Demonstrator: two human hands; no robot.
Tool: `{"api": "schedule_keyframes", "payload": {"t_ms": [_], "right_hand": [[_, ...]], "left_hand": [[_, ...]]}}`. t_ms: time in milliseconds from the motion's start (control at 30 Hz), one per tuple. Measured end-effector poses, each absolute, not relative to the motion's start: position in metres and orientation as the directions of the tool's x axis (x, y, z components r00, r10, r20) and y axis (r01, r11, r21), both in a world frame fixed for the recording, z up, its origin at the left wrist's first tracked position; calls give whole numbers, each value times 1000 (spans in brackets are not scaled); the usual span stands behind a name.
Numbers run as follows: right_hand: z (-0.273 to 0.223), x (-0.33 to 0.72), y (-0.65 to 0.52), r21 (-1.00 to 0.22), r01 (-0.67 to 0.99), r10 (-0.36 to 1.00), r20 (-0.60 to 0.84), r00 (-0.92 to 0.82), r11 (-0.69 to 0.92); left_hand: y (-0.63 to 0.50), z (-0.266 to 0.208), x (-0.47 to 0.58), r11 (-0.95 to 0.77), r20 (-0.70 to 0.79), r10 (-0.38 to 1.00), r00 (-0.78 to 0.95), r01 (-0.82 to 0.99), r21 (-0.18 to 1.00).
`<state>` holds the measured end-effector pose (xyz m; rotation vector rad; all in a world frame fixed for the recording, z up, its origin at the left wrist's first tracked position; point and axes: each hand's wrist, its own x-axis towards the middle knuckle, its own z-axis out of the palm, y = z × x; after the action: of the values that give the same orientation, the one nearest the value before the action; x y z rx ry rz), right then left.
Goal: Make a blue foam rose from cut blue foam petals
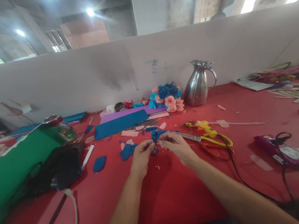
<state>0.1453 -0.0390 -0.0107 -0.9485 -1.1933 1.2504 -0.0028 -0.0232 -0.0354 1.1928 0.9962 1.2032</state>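
Several flowers [170,101] look finished, while the left hand [143,158] and right hand [179,147] pinch a blue bloom [156,135], seemingly part-formed, and loose petals [99,164] lie unused.

Small blue flower [156,135], ruffled, bloom uppermost, over red tabletop [176,201].

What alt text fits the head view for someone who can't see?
Left hand and right hand hold a small blue flower above a red table; scissors and a yellow glue gun lie to the right, a flower cluster and metal pitcher behind.
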Motion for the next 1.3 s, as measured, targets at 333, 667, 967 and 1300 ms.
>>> {"api": "schedule_keyframes", "payload": {"t_ms": [333, 667, 967, 1300], "right_hand": [[-11, 147, -39, -965, -257, 995, 67, -75, 46], [-14, 146, -39, -964, -260, 997, 59, -52, 44], [-24, 143, -35, -981, -179, 989, 99, -109, 78], [-30, 142, -34, -988, -117, 986, 118, -118, 105]], "left_hand": [[-24, -37, -2, -76, 83, 988, 127, -56, 996], [-24, -36, -2, -62, 70, 992, 108, -71, 996], [-25, -34, -1, -26, 40, 986, 165, -90, 996], [-29, -29, 2, 2, 10, 989, 146, -81, 997]]}}
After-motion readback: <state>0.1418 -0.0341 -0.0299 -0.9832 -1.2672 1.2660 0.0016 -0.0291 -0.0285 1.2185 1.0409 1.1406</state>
